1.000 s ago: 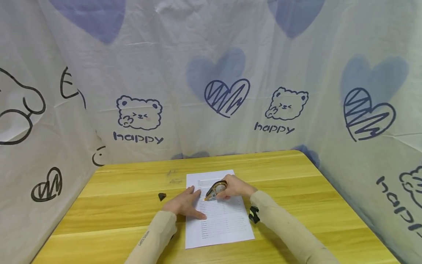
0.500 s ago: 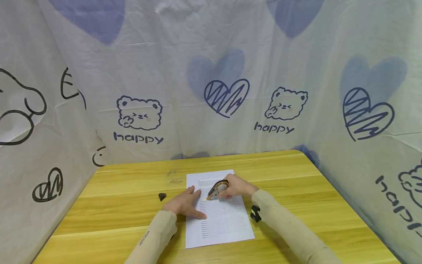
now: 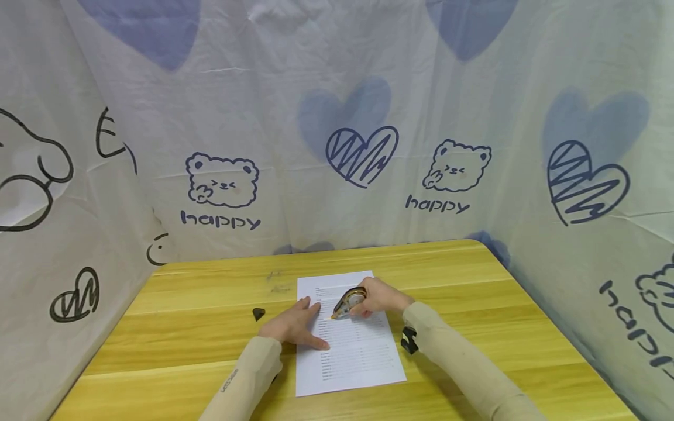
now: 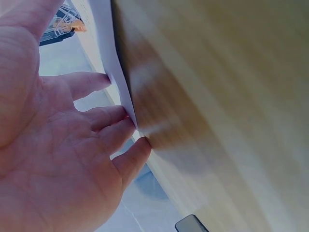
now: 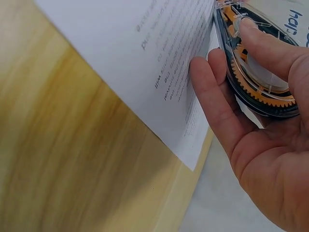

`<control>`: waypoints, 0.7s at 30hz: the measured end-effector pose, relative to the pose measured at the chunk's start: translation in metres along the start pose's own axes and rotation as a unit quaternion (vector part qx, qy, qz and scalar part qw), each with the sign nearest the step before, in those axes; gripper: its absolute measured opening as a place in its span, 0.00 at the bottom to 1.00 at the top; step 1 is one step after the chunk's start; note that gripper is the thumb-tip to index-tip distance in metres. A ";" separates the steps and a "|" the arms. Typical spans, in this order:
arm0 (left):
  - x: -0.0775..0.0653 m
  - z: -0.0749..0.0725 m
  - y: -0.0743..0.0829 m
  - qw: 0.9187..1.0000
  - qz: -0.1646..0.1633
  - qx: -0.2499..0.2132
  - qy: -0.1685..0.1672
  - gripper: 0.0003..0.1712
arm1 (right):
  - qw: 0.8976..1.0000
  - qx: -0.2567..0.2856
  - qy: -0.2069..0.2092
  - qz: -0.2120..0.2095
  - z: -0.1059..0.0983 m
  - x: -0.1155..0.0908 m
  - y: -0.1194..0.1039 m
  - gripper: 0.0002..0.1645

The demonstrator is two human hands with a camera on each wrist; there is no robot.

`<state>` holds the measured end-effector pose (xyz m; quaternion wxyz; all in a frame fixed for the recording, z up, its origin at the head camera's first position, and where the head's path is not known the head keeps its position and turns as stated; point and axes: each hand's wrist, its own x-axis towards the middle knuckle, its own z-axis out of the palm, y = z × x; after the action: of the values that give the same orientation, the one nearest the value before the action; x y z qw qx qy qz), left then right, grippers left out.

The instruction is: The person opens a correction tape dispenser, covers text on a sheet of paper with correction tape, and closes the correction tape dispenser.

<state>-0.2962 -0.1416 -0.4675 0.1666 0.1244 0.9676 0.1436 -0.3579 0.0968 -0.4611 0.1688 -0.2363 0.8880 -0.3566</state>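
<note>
The left hand (image 3: 295, 326), fingers spread, lies across the left edge of the printed sheet (image 3: 363, 374), presumably steadying it; over the sheet's far half, the right hand (image 3: 380, 297) grips the correction tape (image 3: 348, 301) (angled nose-down, apparently to meet the paper).
</note>
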 end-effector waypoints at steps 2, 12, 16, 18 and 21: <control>0.000 0.000 0.000 1.000 0.000 -0.002 0.000 0.63 | 1.000 0.001 0.000 0.002 -0.001 0.000 0.000 0.10; -0.003 0.001 0.000 1.000 -0.003 -0.014 0.001 0.61 | 1.000 0.004 -0.003 0.004 -0.003 -0.002 0.003 0.11; -0.004 0.001 0.001 1.000 -0.004 -0.017 0.002 0.61 | 1.000 0.006 -0.005 0.002 -0.004 -0.004 0.003 0.11; -0.004 0.001 0.001 1.000 -0.004 -0.018 0.003 0.61 | 1.000 0.007 -0.005 0.000 -0.004 -0.004 0.003 0.11; -0.004 0.001 0.001 1.000 -0.004 -0.017 0.003 0.61 | 1.000 0.007 -0.006 0.002 -0.005 -0.004 0.004 0.11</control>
<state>-0.2922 -0.1412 -0.4665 0.1661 0.1173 0.9660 0.1595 -0.3578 0.1043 -0.4601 0.1761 -0.2355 0.8850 -0.3610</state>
